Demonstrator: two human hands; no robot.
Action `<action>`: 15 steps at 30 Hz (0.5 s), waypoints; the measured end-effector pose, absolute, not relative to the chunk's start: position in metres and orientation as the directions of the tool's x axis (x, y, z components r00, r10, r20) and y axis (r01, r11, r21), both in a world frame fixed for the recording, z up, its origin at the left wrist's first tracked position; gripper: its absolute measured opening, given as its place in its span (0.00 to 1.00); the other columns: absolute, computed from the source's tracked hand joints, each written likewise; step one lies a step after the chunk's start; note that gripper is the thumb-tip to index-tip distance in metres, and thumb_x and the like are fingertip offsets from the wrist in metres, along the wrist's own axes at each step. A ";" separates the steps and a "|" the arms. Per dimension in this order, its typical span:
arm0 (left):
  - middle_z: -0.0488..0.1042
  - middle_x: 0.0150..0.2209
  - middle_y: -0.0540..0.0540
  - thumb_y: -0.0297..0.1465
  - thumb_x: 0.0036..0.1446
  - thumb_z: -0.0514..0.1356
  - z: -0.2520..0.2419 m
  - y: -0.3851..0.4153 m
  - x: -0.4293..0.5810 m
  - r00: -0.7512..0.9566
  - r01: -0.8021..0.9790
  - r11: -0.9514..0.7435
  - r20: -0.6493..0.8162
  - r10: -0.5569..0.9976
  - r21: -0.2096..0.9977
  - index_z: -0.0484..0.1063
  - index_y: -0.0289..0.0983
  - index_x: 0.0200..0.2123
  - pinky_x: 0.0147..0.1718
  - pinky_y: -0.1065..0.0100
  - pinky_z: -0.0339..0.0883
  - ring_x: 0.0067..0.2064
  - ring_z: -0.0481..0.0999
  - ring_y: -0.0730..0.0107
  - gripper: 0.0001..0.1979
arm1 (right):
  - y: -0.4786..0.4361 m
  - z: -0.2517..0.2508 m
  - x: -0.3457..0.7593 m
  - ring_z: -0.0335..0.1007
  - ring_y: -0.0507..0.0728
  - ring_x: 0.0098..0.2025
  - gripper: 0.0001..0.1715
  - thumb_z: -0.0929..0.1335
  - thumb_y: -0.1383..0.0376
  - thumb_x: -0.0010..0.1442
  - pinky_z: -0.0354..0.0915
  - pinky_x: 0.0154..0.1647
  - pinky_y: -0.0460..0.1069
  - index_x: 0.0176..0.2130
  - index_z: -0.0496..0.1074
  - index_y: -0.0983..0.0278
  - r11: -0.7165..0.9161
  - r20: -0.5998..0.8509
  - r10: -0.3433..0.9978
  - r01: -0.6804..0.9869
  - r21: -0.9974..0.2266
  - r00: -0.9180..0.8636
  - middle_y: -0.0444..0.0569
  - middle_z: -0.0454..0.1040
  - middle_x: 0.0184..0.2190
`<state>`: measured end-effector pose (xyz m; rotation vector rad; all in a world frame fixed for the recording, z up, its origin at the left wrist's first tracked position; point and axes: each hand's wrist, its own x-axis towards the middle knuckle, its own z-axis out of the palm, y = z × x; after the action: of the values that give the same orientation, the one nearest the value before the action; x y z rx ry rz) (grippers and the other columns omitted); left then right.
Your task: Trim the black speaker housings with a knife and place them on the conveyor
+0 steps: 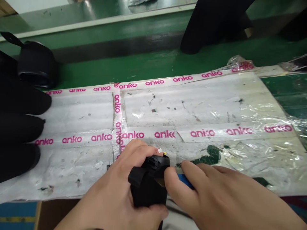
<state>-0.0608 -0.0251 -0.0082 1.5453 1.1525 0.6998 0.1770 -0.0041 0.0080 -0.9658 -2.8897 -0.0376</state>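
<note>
My left hand (117, 188) is wrapped around a black housing (150, 191), with the thumb along its near side and the fingers behind it. A flap-like piece juts from the housing's left side, and slots show near its top. Tiny white and yellow bits (164, 154) stick up at its top edge, by my left index finger. My right hand (206, 188) is closed around a blue-handled tool (185, 180), thumb and forefinger against the right side of the housing. The tool's working end is mostly hidden, so its kind cannot be made out.
The table has a worn white cover (192, 102) taped with pink-lettered strips. Several long black rounded pieces (21, 127) lie at the left, near a black cup-like part (37, 64). Beyond is a green surface (115, 70) with another black piece (203, 28). A cardboard box (52, 210) sits below the front edge.
</note>
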 end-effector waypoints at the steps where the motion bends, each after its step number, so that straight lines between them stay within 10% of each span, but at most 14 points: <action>1: 0.71 0.56 0.50 0.21 0.45 0.69 -0.008 -0.025 -0.060 0.366 0.319 0.004 -0.127 0.922 0.948 0.63 0.57 0.61 0.52 0.56 0.78 0.58 0.78 0.51 0.43 | -0.004 0.010 0.175 0.62 0.54 0.19 0.27 0.68 0.72 0.51 0.51 0.22 0.54 0.51 0.65 0.57 0.787 0.079 0.616 0.616 -0.023 -0.784 0.38 0.71 0.26; 8: 0.72 0.57 0.54 0.23 0.49 0.70 -0.010 -0.023 -0.062 0.364 0.302 0.048 -0.162 0.917 0.952 0.64 0.60 0.60 0.54 0.59 0.77 0.59 0.78 0.57 0.40 | -0.002 0.012 0.171 0.61 0.54 0.15 0.33 0.66 0.73 0.38 0.45 0.19 0.53 0.46 0.63 0.56 0.782 -0.002 0.615 0.610 -0.129 -0.789 0.37 0.67 0.23; 15: 0.72 0.56 0.55 0.23 0.49 0.71 -0.012 -0.025 -0.063 0.343 0.300 0.029 -0.136 0.930 0.954 0.66 0.58 0.58 0.55 0.61 0.77 0.57 0.78 0.60 0.37 | -0.016 0.001 0.178 0.66 0.54 0.21 0.29 0.63 0.75 0.53 0.53 0.23 0.53 0.53 0.63 0.59 0.747 0.078 0.661 0.644 -0.165 -0.746 0.40 0.72 0.29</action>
<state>-0.0627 -0.0248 -0.0115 1.5052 1.1688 0.7173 0.1781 -0.0160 0.0011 -1.0563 -2.8124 0.1920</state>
